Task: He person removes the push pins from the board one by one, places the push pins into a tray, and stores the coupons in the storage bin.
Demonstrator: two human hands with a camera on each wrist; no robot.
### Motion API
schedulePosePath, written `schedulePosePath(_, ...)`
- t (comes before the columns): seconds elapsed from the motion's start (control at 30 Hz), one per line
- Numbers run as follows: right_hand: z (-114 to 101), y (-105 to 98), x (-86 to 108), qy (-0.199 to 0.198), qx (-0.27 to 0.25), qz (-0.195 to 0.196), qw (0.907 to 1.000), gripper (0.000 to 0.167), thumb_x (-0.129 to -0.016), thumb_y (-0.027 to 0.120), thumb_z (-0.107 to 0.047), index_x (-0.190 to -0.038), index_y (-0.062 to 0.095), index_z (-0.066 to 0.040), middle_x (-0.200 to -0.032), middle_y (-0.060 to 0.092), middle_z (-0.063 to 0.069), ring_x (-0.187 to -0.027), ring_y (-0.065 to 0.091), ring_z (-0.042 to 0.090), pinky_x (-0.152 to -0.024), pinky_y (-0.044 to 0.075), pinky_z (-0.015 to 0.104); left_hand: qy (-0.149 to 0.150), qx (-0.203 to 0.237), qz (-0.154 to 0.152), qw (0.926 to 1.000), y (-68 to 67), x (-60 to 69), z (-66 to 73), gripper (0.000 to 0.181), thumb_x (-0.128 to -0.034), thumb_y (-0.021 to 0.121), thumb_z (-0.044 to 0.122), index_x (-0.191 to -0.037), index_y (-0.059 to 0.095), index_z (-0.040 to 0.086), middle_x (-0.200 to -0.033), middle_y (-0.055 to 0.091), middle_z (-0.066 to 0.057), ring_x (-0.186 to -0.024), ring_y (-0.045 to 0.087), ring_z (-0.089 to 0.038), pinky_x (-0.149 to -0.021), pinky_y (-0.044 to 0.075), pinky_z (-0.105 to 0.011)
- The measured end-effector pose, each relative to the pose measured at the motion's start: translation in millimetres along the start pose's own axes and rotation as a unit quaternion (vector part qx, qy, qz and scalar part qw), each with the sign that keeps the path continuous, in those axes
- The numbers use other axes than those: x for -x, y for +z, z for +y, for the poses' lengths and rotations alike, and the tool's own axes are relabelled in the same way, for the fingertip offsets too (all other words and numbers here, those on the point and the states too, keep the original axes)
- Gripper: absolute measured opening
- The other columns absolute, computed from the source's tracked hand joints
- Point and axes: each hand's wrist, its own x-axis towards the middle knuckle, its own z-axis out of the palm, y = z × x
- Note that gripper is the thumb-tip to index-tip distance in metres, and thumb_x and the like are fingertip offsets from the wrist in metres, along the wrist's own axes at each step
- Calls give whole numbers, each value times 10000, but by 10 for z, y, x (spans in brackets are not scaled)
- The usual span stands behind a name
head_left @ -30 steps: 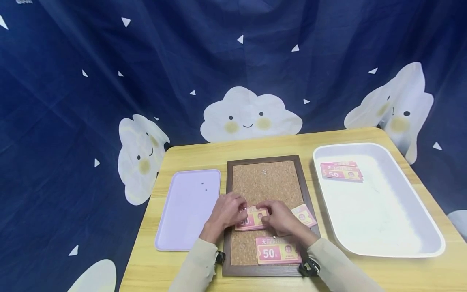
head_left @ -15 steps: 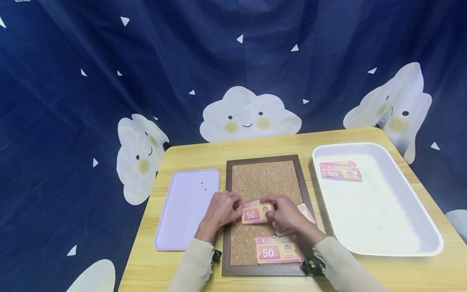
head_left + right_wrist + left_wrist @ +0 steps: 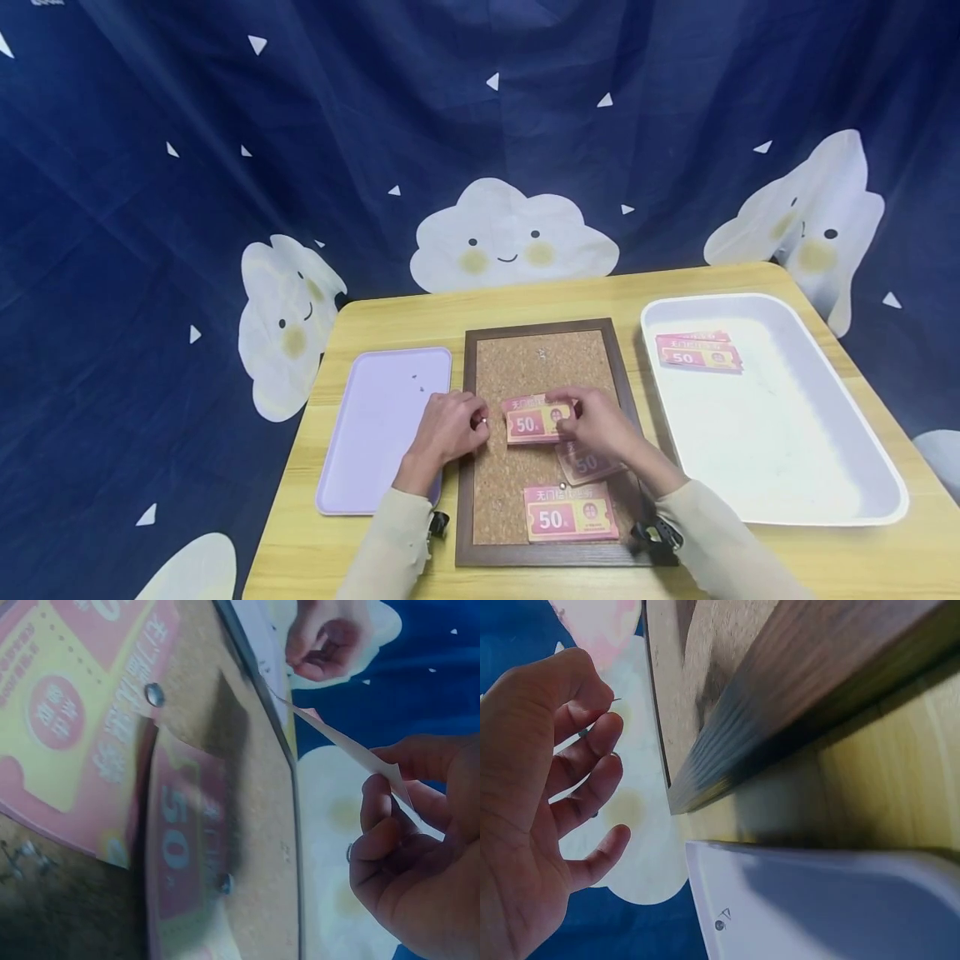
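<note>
My right hand [image 3: 600, 427] pinches a pink and yellow coupon [image 3: 527, 421] by its right end, above the cork board [image 3: 504, 367]. In the right wrist view the coupon [image 3: 349, 748] is seen edge-on between thumb and fingers. Left of it, my left hand [image 3: 446, 427] pinches a small silver pin; its thin tip [image 3: 617, 699] pokes out past the fingertips in the left wrist view. Below lie a tilted coupon [image 3: 587, 467], partly behind my right hand, and a straighter coupon [image 3: 551, 521] at the board's lower edge. Round pin heads [image 3: 154, 694] show near these two.
A lilac tray [image 3: 375, 425] with a few tiny pins stands left of the board. On the right, a deep white tray [image 3: 780, 442] holds several coupons [image 3: 701, 353] near its back left corner. More metal pins [image 3: 542, 353] sit near the board's top.
The held coupon has moved right and up with my right hand, uncovering more of the tilted coupon. My left hand has let go of the coupon's left side and drawn back left, still pinching the pin.
</note>
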Motion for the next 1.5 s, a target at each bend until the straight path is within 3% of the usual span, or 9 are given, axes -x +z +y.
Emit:
schedulePosePath(0.37, 0, -272, -6, -284, 407, 396, 9980, 425, -759, 713, -32, -1173, 680, -125, -780, 570, 10, -658, 509, 108, -543, 413, 228, -189, -38, 30, 9998, -54, 48, -142, 50, -674, 667, 208, -716, 650, 229, -683, 618, 114, -643, 545, -111, -633, 431, -341)
schedulePosePath(0.5, 2, -345, -19, -334, 371, 462, 9977, 426, -765, 715, -40, -1183, 674, -112, -854, 603, 22, -675, 526, 113, -539, 440, 229, -328, -1, -51, 9994, -77, 60, -185, 49, -680, 656, 198, -720, 647, 225, -692, 625, 104, -654, 542, -122, -640, 422, -359)
schedulePosePath(0.73, 6, -448, -50, -202, 546, 631, 9963, 365, -830, 699, -126, -1194, 674, -136, -820, 574, 5, -664, 503, 114, -541, 414, 246, -475, -68, 75, 9988, -111, 65, -278, 71, -674, 662, 191, -732, 676, 229, -710, 643, 90, -664, 551, -132, -621, 439, -364)
schedulePosePath(0.97, 39, -551, -63, -89, 482, 778, 9958, 308, -856, 674, -114, -1163, 681, -115, -809, 575, 19, -672, 481, 146, -563, 399, 269, -614, -90, 230, 9978, -144, 76, -381, 73, -670, 685, 182, -731, 680, 223, -702, 645, 84, -654, 556, -145, -626, 453, -381)
schedulePosePath(1.17, 85, -645, -75, 38, 328, 872, 9956, 279, -872, 636, -94, -1148, 678, -101, -751, 542, 44, -647, 465, 171, -576, 395, 291, -926, -46, 76, 9957, -182, 78, -446, 89, -685, 682, 165, -751, 680, 225, -720, 639, 92, -693, 559, -141, -676, 455, -410)
schedulePosePath(1.5, 149, -821, -114, 122, 371, 1129, 9928, 299, -880, 599, -91, -1169, 674, -98, -849, 576, 90, -727, 468, 210, -630, 387, 313, -1181, 1, 41, 9930, -183, 109, -556, 87, -710, 703, 163, -767, 692, 228, -720, 632, 98, -714, 579, -140, -690, 467, -431)
